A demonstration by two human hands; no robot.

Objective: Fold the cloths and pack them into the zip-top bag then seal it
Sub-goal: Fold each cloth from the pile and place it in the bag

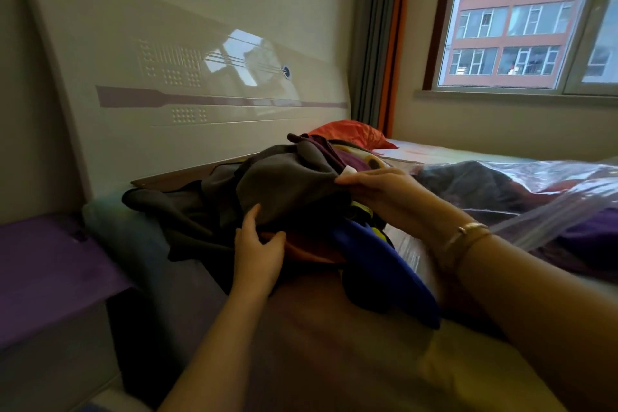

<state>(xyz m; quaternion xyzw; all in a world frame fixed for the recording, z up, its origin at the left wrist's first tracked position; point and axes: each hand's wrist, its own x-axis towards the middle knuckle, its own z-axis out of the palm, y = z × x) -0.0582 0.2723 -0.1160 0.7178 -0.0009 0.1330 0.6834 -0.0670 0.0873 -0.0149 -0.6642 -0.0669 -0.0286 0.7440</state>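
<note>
A heap of cloths lies on the bed near the headboard. On top is a dark grey cloth [287,187], with a blue cloth [378,257] and an orange one [311,249] under it. My left hand [259,249] grips the grey cloth's lower edge, thumb over the fabric. My right hand [378,192] pinches the same cloth's upper right corner near a white tag. A clear zip-top bag [521,197] lies to the right on the bed, with dark and purple cloth showing through it.
A glossy white headboard [187,84] stands behind the pile. A red pillow [347,135] sits at the back by the curtain. A purple bedside shelf [50,264] is at the left. The window [521,20] is at the upper right.
</note>
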